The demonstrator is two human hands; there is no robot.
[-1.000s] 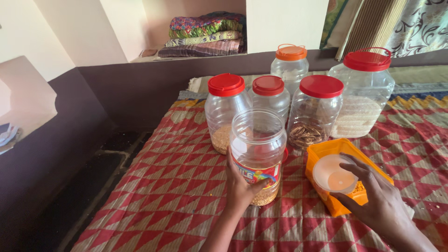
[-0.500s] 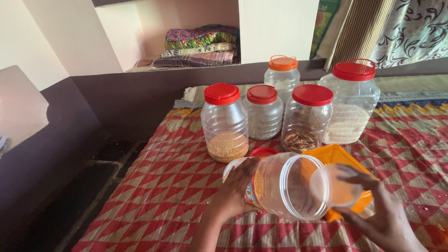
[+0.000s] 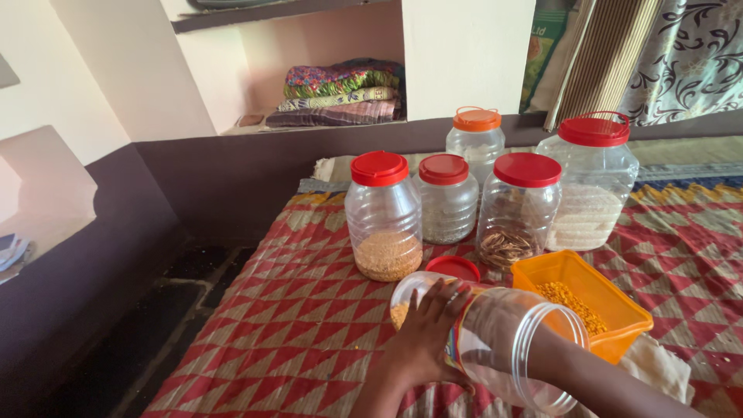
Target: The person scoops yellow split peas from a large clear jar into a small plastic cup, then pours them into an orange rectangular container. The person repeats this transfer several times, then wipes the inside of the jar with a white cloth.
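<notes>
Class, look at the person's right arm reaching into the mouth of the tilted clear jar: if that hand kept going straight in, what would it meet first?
Most likely the yellowish grain heaped at the closed bottom of the clear jar, which the left hand steadies. The right hand shows only dimly through the plastic, so depth is uncertain.

Woven mat (image 3: 294,310), red with tan triangle pattern, spread over raised platform, left edge beside dark floor. Along far edge: five lidded clear plastic jars standing upright, close together. Red-lidded jar of orange lentils (image 3: 385,215) nearest left edge; red-lidded jar of pale grain (image 3: 444,198) just beside; orange-lidded jar (image 3: 475,138) behind; red-lidded jar of brown seeds (image 3: 518,210); large red-lidded jar of white grain (image 3: 590,181). Loose red lid (image 3: 453,268) flat mid-mat. Orange tub of yellow lentils (image 3: 588,306) toward right, white cloth (image 3: 658,368) under near corner.
</notes>
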